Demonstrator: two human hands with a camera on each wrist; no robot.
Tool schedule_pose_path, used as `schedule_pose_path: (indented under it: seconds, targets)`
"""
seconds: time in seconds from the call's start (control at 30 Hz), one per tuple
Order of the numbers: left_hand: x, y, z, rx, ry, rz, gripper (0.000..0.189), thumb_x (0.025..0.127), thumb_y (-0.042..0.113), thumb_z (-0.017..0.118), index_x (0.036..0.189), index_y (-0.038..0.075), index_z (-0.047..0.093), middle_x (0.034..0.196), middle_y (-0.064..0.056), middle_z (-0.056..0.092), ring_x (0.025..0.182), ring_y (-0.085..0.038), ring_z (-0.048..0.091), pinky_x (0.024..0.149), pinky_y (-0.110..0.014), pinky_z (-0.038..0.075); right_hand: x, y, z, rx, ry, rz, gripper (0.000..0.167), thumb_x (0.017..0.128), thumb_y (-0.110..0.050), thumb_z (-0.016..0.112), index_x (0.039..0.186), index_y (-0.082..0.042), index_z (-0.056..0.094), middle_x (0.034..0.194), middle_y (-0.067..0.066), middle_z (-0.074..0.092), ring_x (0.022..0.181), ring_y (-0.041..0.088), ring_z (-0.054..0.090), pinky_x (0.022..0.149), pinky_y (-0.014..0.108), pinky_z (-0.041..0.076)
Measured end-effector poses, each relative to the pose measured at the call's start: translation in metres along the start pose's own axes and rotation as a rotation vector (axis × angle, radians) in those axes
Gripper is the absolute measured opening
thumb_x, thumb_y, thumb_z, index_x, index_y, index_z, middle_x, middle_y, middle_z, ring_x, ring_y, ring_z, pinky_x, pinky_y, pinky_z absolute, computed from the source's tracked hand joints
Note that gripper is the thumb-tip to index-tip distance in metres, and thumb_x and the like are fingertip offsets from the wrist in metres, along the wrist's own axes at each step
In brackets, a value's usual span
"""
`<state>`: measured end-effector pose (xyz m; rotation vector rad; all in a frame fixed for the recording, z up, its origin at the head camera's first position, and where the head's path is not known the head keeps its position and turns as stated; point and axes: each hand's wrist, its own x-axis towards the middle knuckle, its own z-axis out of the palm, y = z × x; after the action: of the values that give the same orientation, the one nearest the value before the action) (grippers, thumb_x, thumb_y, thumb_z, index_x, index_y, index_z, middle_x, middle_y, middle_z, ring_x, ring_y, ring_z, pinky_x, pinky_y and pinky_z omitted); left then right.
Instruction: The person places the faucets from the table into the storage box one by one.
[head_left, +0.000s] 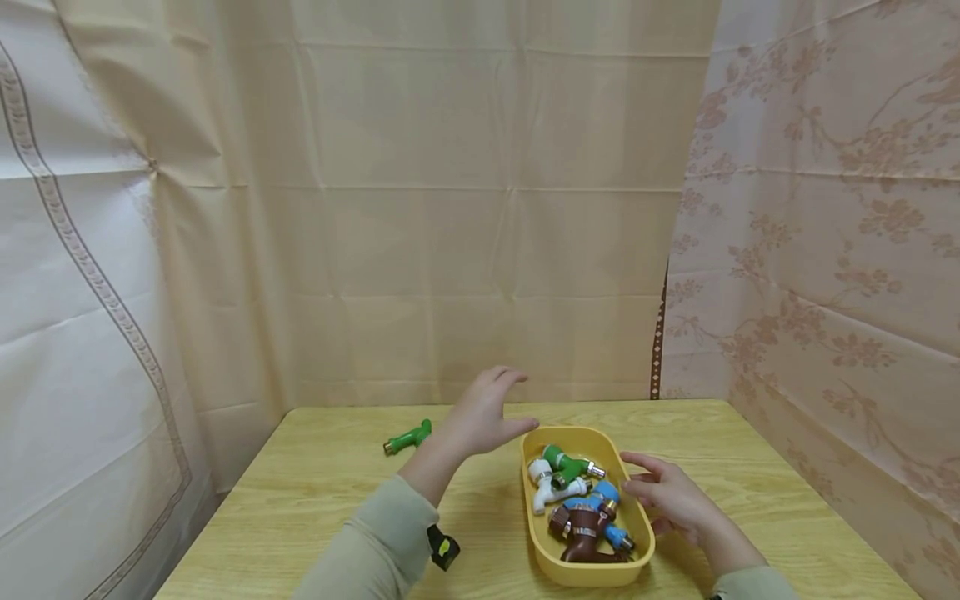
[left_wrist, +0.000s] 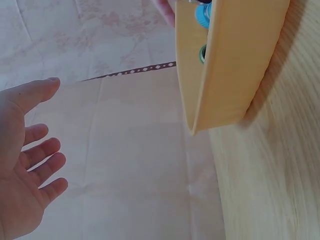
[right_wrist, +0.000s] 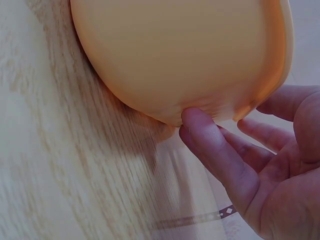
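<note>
A yellow plastic bin (head_left: 532, 533) stands on the table with several taps in it: a green tap (head_left: 573, 469), a white tap (head_left: 542, 492), a blue tap (head_left: 606, 492) and a brown tap (head_left: 583, 542). My left hand (head_left: 483, 417) is raised off the bin's far left corner, fingers spread and holding nothing. In the left wrist view, its palm and loosely bent fingers show apart from the bin. At the bin's right side is my right hand (head_left: 671, 497), its fingertips (right_wrist: 197, 117) right at the outer wall and rim.
Another green tap (head_left: 407, 438) lies on the wooden table (head_left: 330, 492) at the back left, partly behind my left forearm. A black strap piece (head_left: 442, 548) shows by the left cuff. Cream curtains (head_left: 480, 208) hang behind the table, with patterned cloth (head_left: 840, 250) to the right.
</note>
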<state>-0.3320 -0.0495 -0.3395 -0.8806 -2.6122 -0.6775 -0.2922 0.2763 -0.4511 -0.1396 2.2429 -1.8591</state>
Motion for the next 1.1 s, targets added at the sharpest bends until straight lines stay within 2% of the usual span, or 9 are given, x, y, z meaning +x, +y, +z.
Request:
schedule_pose_path:
  seconds: [0.27,0.5,0.9,1.1]
  targets:
    - [-0.003,-0.013,-0.011,-0.024,0.058,-0.028,0.069,0.090,0.044,0.077,0.145,0.010,0.053,0.143,-0.008,0.053,0.133,-0.028,0.048,0.108,-0.047,0.043,-0.001,0.002,0.000,-0.019,0.002,0.006,0.070,0.101,-0.014,0.063,0.158,0.003,0.026,0.135,0.032,0.054,0.095,0.032,0.069,0.067,0.055,0.060]
    - [-0.006,-0.028,-0.017,-0.098,0.116,-0.047,0.067,0.090,0.041,0.079,0.143,0.007,0.054,0.141,-0.010,0.053,0.132,-0.032,0.047,0.107,-0.051,0.042,-0.001,0.002,-0.001,-0.019,-0.001,0.002,0.070,0.101,-0.015,0.062,0.158,0.002,0.025,0.134,0.031,0.055,0.094,0.033,0.069,0.066,0.055,0.060]
    - [-0.013,-0.056,-0.024,-0.128,0.182,-0.139,0.071,0.088,0.045,0.080,0.142,0.007,0.055,0.145,-0.013,0.051,0.137,-0.036,0.042,0.111,-0.055,0.037,-0.001,0.001,-0.001,-0.021,0.008,0.005,0.069,0.100,-0.014,0.062,0.158,0.002,0.026,0.137,0.034,0.052,0.095,0.031,0.069,0.066,0.054,0.060]
    - [-0.020,-0.068,-0.028,-0.156,0.177,-0.217,0.078,0.086,0.051,0.079,0.145,0.007,0.053,0.149,-0.014,0.047,0.140,-0.036,0.038,0.112,-0.056,0.035,-0.001,0.001,-0.001,-0.018,0.005,0.004,0.069,0.101,-0.014,0.062,0.157,0.002,0.026,0.136,0.034,0.053,0.095,0.032,0.070,0.066,0.054,0.060]
